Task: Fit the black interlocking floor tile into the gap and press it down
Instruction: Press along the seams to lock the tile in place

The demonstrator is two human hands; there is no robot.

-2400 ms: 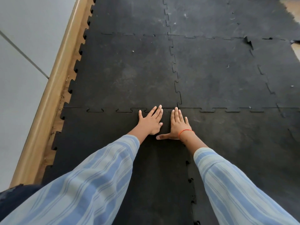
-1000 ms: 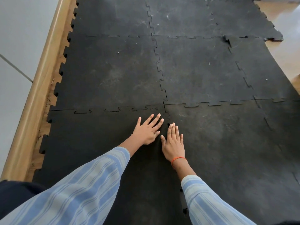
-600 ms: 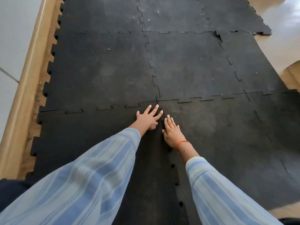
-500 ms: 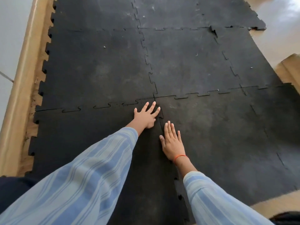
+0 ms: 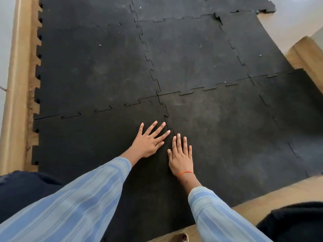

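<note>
The black interlocking floor tile (image 5: 90, 142) lies flat at the near left, its toothed edges meeting the tiles beyond it and to its right. My left hand (image 5: 150, 139) rests palm down on its right edge with fingers spread. My right hand (image 5: 180, 155), with an orange band at the wrist, lies flat beside it on the neighbouring tile (image 5: 236, 137). The toothed seam (image 5: 167, 117) between the two tiles runs up from between my hands; its near part is hidden by my arms. Neither hand holds anything.
A tan wooden skirting (image 5: 14, 84) runs along the left, with bare floor showing between it and the tiles' teeth. Bare tan floor (image 5: 279, 194) borders the mat at the near right. A raised tile corner (image 5: 217, 16) sticks up at the far seam.
Both hands have slid back toward me along the seam from the four-tile corner, staying flat on the tiles. The view has tilted and shifted right.
</note>
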